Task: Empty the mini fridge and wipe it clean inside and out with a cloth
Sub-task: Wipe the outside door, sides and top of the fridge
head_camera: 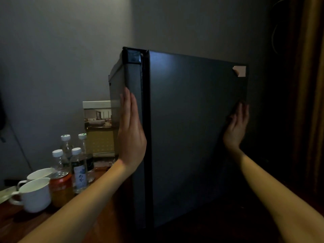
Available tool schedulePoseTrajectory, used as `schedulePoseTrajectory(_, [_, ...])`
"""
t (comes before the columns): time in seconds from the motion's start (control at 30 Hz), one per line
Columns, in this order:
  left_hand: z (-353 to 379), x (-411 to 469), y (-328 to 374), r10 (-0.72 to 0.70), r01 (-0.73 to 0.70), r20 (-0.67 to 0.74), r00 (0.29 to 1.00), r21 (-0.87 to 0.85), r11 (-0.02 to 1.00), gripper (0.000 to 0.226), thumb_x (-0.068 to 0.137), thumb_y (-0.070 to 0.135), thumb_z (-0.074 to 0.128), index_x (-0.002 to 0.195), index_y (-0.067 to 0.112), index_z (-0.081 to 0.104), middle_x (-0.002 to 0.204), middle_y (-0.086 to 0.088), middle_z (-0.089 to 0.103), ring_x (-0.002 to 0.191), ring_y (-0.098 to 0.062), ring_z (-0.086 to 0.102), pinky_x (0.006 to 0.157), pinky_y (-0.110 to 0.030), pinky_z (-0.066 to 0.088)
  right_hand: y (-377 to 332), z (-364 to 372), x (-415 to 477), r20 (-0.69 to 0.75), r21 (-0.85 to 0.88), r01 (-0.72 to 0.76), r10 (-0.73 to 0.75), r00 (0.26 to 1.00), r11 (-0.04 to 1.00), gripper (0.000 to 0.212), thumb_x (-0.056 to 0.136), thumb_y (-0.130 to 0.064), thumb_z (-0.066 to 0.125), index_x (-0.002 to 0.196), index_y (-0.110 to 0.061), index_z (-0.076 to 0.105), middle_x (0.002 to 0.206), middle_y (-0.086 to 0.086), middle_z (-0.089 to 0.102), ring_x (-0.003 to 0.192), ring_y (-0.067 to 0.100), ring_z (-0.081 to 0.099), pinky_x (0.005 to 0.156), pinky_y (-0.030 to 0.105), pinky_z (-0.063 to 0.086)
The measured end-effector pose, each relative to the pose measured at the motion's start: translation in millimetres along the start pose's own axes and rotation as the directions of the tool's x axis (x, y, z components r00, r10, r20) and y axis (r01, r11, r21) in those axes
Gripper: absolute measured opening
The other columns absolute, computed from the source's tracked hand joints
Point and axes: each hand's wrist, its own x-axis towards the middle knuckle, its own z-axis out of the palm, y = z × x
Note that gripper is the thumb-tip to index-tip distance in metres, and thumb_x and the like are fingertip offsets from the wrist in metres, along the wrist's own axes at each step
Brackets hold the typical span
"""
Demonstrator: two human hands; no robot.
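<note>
A dark mini fridge stands on a wooden table, its door closed, one broad flat face toward me. My left hand presses flat with straight fingers against its left side by the door seam. My right hand lies against the right edge of the broad face, fingers reaching round the edge. A torn tan sticker sits at the fridge's upper right corner. No cloth is in view.
Left of the fridge on the wooden table stand several water bottles, a red drink can and two white cups. A framed picture card leans on the wall behind. A brown curtain hangs at right.
</note>
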Motion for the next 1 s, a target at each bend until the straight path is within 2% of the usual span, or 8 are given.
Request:
schedulePoseTrajectory(0.1, [1, -2, -1, -0.003, 0.003, -0.004, 1.0, -0.003, 1.0, 0.055, 0.098, 0.001, 0.025, 0.151, 0.003, 0.01, 0.16, -0.016, 0.006, 0.15, -0.023, 0.004, 0.122, -0.032, 0.009, 31, -8, -2, -0.035, -0.002, -0.227, 0.226, 0.973, 0.974, 0.051, 0.099, -0.019, 0.025, 0.144, 0.002, 0.036, 0.153, 0.025, 0.025, 0.144, 0.032, 0.025, 0.107, 0.003, 0.006])
schedulePoseTrajectory(0.23, [1, -6, -1, -0.004, 0.004, -0.007, 1.0, -0.009, 1.0, 0.054, 0.098, 0.002, 0.025, 0.15, 0.0, 0.012, 0.16, -0.017, 0.008, 0.15, -0.022, 0.006, 0.122, -0.033, 0.011, 39, -7, -25, -0.096, -0.021, -0.338, 0.334, 0.937, 0.941, 0.045, 0.102, -0.012, 0.029, 0.144, 0.001, 0.037, 0.154, 0.024, 0.025, 0.144, 0.032, 0.024, 0.104, -0.002, 0.001])
schedulePoseTrajectory(0.33, [1, -8, 0, -0.012, 0.011, -0.008, 1.0, -0.027, 1.0, 0.053, 0.098, 0.002, 0.025, 0.15, -0.001, 0.013, 0.16, -0.017, 0.009, 0.149, -0.023, 0.006, 0.122, -0.034, 0.012, 15, 4, -38, -0.151, -0.028, -0.337, 0.329, 0.932, 0.941, 0.052, 0.099, -0.024, 0.027, 0.145, -0.003, 0.038, 0.156, 0.019, 0.024, 0.145, 0.028, 0.024, 0.115, 0.014, 0.011])
schedulePoseTrajectory(0.5, [0, -13, 0, -0.024, 0.023, -0.005, 1.0, -0.064, 0.998, 0.054, 0.098, -0.002, 0.028, 0.15, -0.002, 0.013, 0.16, -0.019, 0.009, 0.149, -0.02, 0.006, 0.121, -0.031, 0.011, -57, 30, -66, -0.108, 0.015, -0.032, 0.033, 0.994, 0.999, 0.05, 0.1, -0.027, 0.031, 0.145, -0.008, 0.041, 0.157, 0.013, 0.025, 0.145, 0.02, 0.022, 0.118, 0.024, 0.017])
schedulePoseTrajectory(0.63, [0, -17, 0, -0.018, 0.017, -0.018, 1.0, -0.059, 0.998, 0.053, 0.098, -0.001, 0.027, 0.149, -0.002, 0.012, 0.159, -0.017, 0.009, 0.149, -0.02, 0.007, 0.121, -0.034, 0.014, -124, 48, -111, 0.022, 0.043, 0.221, -0.222, 0.975, 0.974, 0.047, 0.099, -0.021, 0.037, 0.145, -0.011, 0.043, 0.157, 0.009, 0.026, 0.146, 0.024, 0.021, 0.118, 0.041, 0.02])
schedulePoseTrajectory(0.8, [1, -43, -3, -0.042, 0.042, 0.01, 0.999, -0.04, 0.998, 0.049, 0.104, 0.013, 0.023, 0.149, -0.003, 0.015, 0.159, -0.017, 0.01, 0.149, -0.023, 0.007, 0.122, -0.032, 0.01, -141, 50, -175, 0.241, 0.105, 0.576, -0.582, 0.776, 0.811, 0.048, 0.098, -0.02, 0.043, 0.145, -0.012, 0.036, 0.156, 0.004, 0.023, 0.146, 0.027, 0.021, 0.119, 0.044, 0.018])
schedulePoseTrajectory(0.9, [-1, -67, -7, -0.047, 0.049, 0.056, 0.997, -0.029, 0.998, 0.05, 0.105, 0.018, 0.024, 0.149, -0.002, 0.014, 0.159, -0.017, 0.011, 0.149, -0.026, 0.007, 0.121, -0.032, 0.008, -129, 43, -183, 0.33, 0.132, 0.686, -0.684, 0.65, 0.715, 0.045, 0.1, -0.023, 0.042, 0.143, -0.014, 0.037, 0.154, 0.007, 0.027, 0.148, 0.021, 0.016, 0.119, 0.04, 0.017])
schedulePoseTrajectory(1.0, [-3, -76, -9, -0.036, 0.038, 0.08, 0.996, -0.025, 0.999, 0.048, 0.104, 0.012, 0.021, 0.148, -0.005, 0.016, 0.158, -0.017, 0.009, 0.149, -0.028, 0.006, 0.122, -0.034, 0.009, -112, 34, -167, 0.339, 0.138, 0.712, -0.708, 0.619, 0.688, 0.039, 0.104, -0.026, 0.035, 0.14, -0.012, 0.039, 0.15, 0.012, 0.029, 0.148, 0.018, 0.013, 0.119, 0.037, 0.016])
